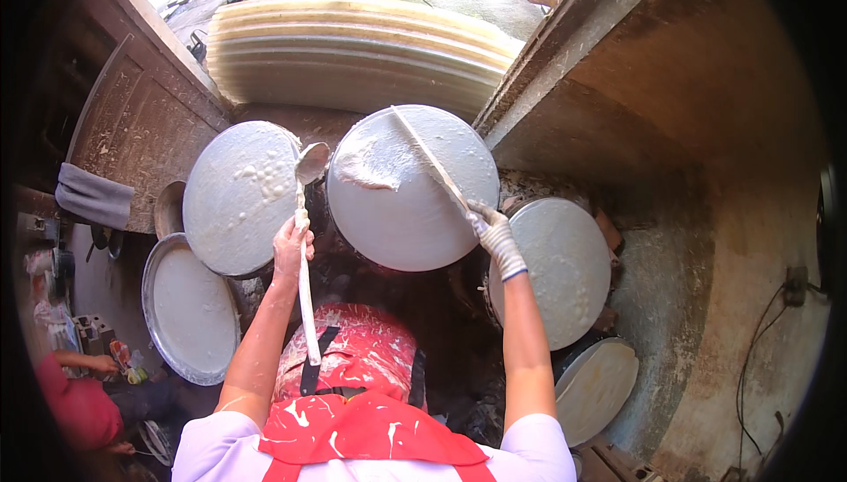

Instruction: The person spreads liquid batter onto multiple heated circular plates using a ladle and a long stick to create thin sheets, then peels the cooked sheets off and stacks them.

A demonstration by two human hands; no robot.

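Observation:
My bare left hand [294, 248] grips the handle of a ladle [312, 163], whose bowl is raised near the right rim of the left round batter-covered surface [231, 217]. My right hand [495, 237], in a striped glove, holds a long thin stick [430, 159]. The stick slants across the middle round surface [403, 224]. A wrinkled white layer [370, 163] lies bunched on that surface's upper left, left of the stick. Below my right hand is another round white-coated surface [562, 270], partly behind my forearm.
A large pan of white liquid [192, 316] stands at left. Lower right is a round pale sheet [599, 389]. A corrugated panel [357, 52] spans the doorway. A grey cloth [94, 195] hangs at left. Another person [76, 396] is at lower left. Cables [751, 363] run along the right wall.

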